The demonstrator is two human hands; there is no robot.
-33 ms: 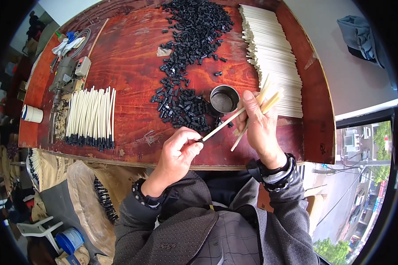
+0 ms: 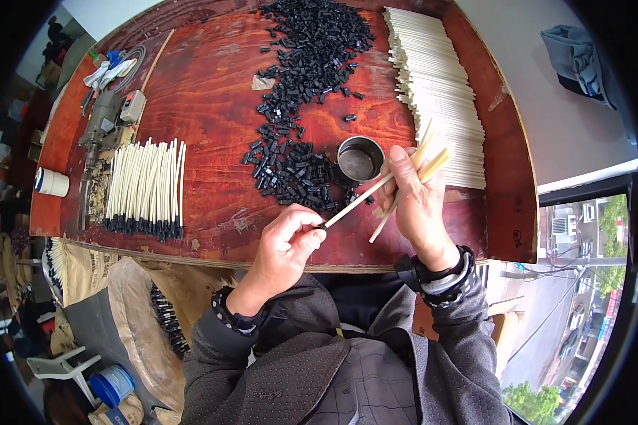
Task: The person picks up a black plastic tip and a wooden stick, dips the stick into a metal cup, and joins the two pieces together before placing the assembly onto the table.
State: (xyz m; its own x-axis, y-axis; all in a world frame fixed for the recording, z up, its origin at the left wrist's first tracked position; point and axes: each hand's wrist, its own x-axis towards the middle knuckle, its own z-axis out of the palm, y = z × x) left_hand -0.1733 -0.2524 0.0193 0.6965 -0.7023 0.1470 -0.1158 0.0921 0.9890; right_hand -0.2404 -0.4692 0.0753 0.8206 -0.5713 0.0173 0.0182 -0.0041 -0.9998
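Note:
Near the front edge of the table, my left hand pinches a small black plastic cap, mostly covered by the fingers. The cap meets the lower end of a slim pale stick; whether the stick is inside it cannot be made out. That stick slants up to my right hand, whose thumb and fingers are closed around a small bunch of pale sticks. Just left of that hand stands a round dark metal cup. A heap of loose black caps lies beyond my left hand.
Stacked pale sticks line the right side, against a raised wooden edge. At left lies a row of sticks with black ends, beside a metal machine and a white roll. The tabletop is red-brown.

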